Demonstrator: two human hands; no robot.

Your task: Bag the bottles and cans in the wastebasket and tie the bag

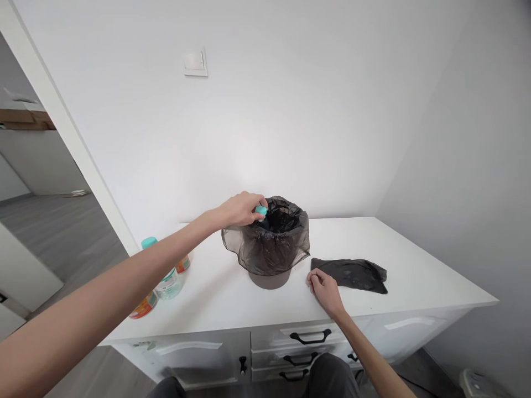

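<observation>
Fingers [258, 199] of your left hand [241, 209] are gripping a teal-capped bottle [261, 210] inside the left rim of the lined bin [269, 281], cap pointing up, long axis mostly hidden; your right hand [327, 291] is resting curled beside a black bag [357, 275], open surface [423, 279] lying farther right.

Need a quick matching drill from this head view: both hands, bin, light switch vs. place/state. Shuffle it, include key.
1. left hand
2. right hand
3. trash bin
4. light switch

A. mounted on the wall
B. draped with a dark liner
C. gripping a teal cap
D. curled, beside the black plastic bag

Pairs: 1-C, 2-D, 3-B, 4-A
</observation>
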